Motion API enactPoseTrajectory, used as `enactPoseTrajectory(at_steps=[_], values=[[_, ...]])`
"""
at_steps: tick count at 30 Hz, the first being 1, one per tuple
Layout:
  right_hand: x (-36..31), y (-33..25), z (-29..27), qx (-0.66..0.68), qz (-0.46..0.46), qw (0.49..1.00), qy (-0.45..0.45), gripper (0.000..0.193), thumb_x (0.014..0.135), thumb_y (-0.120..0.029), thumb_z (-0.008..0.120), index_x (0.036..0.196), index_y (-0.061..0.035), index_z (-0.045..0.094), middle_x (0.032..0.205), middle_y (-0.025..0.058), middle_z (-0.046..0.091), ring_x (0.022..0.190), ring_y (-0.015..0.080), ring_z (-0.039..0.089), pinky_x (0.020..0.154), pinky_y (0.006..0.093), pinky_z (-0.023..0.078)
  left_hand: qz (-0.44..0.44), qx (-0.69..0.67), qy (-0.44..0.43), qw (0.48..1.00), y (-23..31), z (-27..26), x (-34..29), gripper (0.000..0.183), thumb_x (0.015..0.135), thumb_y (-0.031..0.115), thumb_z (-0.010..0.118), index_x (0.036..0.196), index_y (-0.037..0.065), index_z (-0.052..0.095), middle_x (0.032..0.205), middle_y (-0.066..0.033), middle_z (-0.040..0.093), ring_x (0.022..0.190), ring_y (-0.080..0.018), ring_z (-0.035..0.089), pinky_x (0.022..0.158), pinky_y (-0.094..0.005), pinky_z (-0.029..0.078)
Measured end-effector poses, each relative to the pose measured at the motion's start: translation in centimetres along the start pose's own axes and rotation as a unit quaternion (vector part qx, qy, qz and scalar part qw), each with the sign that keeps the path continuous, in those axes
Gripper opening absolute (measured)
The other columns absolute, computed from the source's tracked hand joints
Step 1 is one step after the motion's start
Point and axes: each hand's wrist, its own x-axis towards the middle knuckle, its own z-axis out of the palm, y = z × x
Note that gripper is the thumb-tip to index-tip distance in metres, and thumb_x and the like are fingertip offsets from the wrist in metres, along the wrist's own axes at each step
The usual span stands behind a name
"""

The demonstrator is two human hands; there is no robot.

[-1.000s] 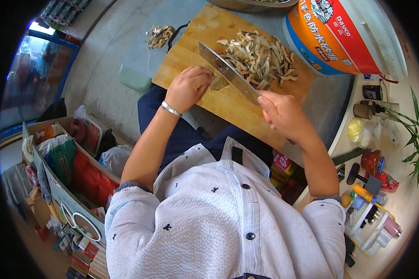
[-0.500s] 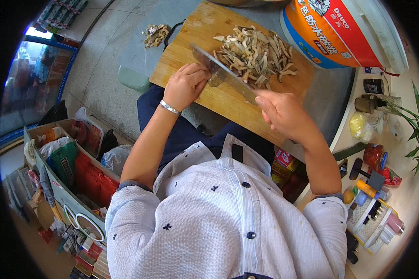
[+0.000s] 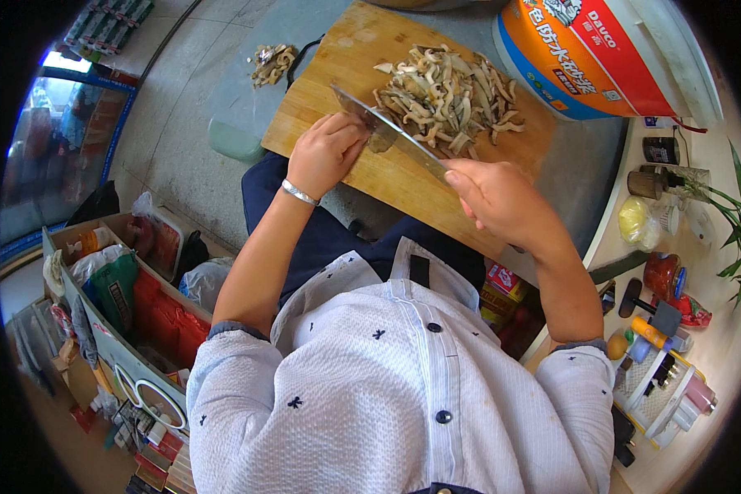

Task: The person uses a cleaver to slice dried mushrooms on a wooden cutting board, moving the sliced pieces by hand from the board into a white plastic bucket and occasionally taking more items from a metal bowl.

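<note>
My right hand [image 3: 490, 198] is wrapped round the handle of a broad kitchen knife [image 3: 399, 138], whose blade slants up and left across the wooden cutting board [image 3: 420, 191]. My left hand [image 3: 329, 150], a silver bracelet at its wrist, has its fingers curled down on the board's left part, close against the blade. What lies under those fingers is mostly hidden; a brownish-grey piece, seemingly mushroom, shows by the blade [image 3: 380, 142]. Beyond the knife a heap of sliced mushrooms [image 3: 449, 95] covers the far right of the board.
A large white bucket with an orange and red label [image 3: 584, 62] stands at the far right. Mushroom trimmings [image 3: 272, 64] lie left of the board on the grey surface. A shelf [image 3: 646, 247] with jars and a plant runs along the right; an open box of bags [image 3: 99, 317] stands left.
The knife has shifted slightly to the left and its blade angle has changed a little. My left hand stays nearly where it was; the mushroom heap looks the same.
</note>
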Motion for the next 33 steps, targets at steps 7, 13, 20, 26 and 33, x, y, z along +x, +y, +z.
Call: enactPoseTrajectory(at_steps=[7,13,20,26,33], values=[[2.1,1.5,2.2,0.123,0.045,0.991,0.016,0.032,0.097,-0.028,0.047,0.083,-0.0010,0.057,0.057,0.0118,0.055,0.049,0.0249,0.055,0.052,0.0376,0.045,-0.004,-0.011,0.009,1.000,0.2,0.0,0.3,0.008,0.077,0.009,0.067,0.086,0.009,0.066,0.094,-0.0032,0.064,0.086,-0.0235,0.063,0.075,-0.0338,0.052],[0.2,-0.6,0.5,0.082,0.058,0.995,-0.027,0.032,0.099,-0.027,0.045,0.080,-0.0018,0.054,0.054,0.0049,0.051,0.044,0.0147,0.052,0.046,0.0318,0.042,-0.012,0.002,0.013,1.000,0.1,0.1,0.1,0.006,0.077,0.009,0.069,0.083,0.007,0.068,0.093,-0.0065,0.065,0.086,-0.0261,0.063,0.076,-0.0350,0.052],[2.4,1.0,2.5,0.134,0.032,0.990,0.026,0.033,0.099,-0.027,0.044,0.080,-0.0026,0.053,0.054,0.0028,0.050,0.044,0.0127,0.051,0.046,0.0302,0.042,-0.016,-0.015,0.006,1.000,0.2,0.0,0.3,0.007,0.077,0.009,0.069,0.083,0.006,0.067,0.093,-0.0067,0.065,0.086,-0.0263,0.063,0.076,-0.0348,0.052],[1.0,-0.2,0.9,0.178,0.082,0.979,-0.053,0.035,0.101,-0.029,0.042,0.076,-0.0044,0.048,0.059,-0.0002,0.051,0.046,0.0075,0.049,0.045,0.0240,0.040,-0.017,-0.001,0.014,1.000,0.1,0.0,0.2,0.007,0.077,0.009,0.069,0.083,0.006,0.067,0.092,-0.0066,0.065,0.085,-0.0263,0.063,0.075,-0.0350,0.052],[3.7,1.6,3.4,0.237,0.049,0.970,0.025,0.034,0.100,-0.029,0.044,0.085,-0.0010,0.054,0.059,0.0017,0.053,0.045,0.0090,0.051,0.045,0.0260,0.043,-0.014,-0.014,0.002,1.000,0.3,-0.1,0.4,0.007,0.078,0.009,0.068,0.084,0.006,0.067,0.094,-0.0066,0.065,0.086,-0.0266,0.063,0.076,-0.0348,0.052]])
